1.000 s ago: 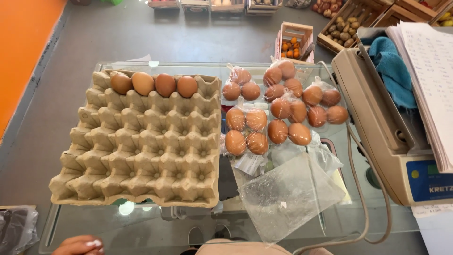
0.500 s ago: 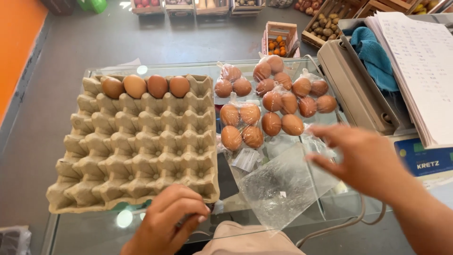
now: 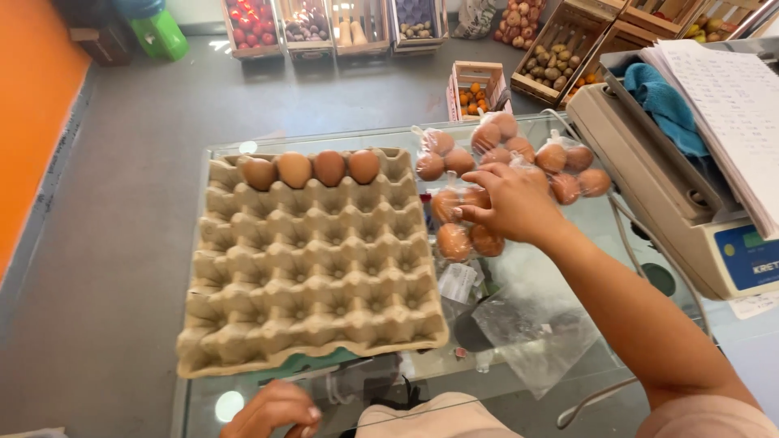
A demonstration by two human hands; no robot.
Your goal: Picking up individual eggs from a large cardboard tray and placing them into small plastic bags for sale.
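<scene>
My right hand (image 3: 507, 203) reaches across the glass counter (image 3: 243, 150) and lies on a clear bag of brown eggs (image 3: 466, 239), fingers spread over it. Several more bags of brown eggs (image 3: 568, 166) sit just beyond and beside it. To the left is a large grey cardboard egg tray (image 3: 308, 276) with one row of several brown eggs (image 3: 312, 169) along its far edge. My left hand (image 3: 272, 410) is at the counter's near edge below the tray, fingers curled, holding nothing that I can see.
An empty clear plastic bag (image 3: 535, 332) lies on the glass under my right forearm. A beige weighing scale (image 3: 682, 203) stands at the right, with a blue cloth (image 3: 665, 105) and papers (image 3: 730, 89) on it. Wooden crates of produce (image 3: 479, 89) stand on the grey floor beyond.
My right hand has come in from the right and moved forward onto the bagged eggs. My left hand has dropped back from the tray's near edge.
</scene>
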